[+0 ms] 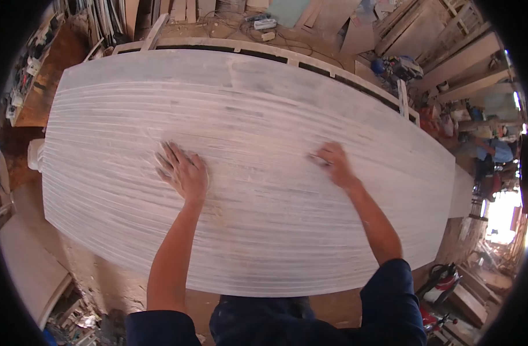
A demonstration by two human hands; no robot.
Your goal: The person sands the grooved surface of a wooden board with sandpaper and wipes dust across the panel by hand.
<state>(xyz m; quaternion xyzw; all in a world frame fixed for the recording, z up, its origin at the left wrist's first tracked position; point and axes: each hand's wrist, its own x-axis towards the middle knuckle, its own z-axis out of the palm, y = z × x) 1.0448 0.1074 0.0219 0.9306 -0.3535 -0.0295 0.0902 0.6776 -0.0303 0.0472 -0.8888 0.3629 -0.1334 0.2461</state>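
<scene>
A large pale panel with long parallel grooves fills the middle of the view, its surface covered in whitish dust or coating. On its left half my left hand lies flat with fingers spread and whitened. My right hand is over the right half of the panel, slightly blurred, with its fingers curled together and pressed down. Something small and thin may be under those fingertips, but I cannot make it out.
Beyond the panel's far edge runs a wooden support frame. Boards lean at the upper right, and a brown cabinet-like piece stands at the left. A person is at the far right. A red machine stands at the lower right.
</scene>
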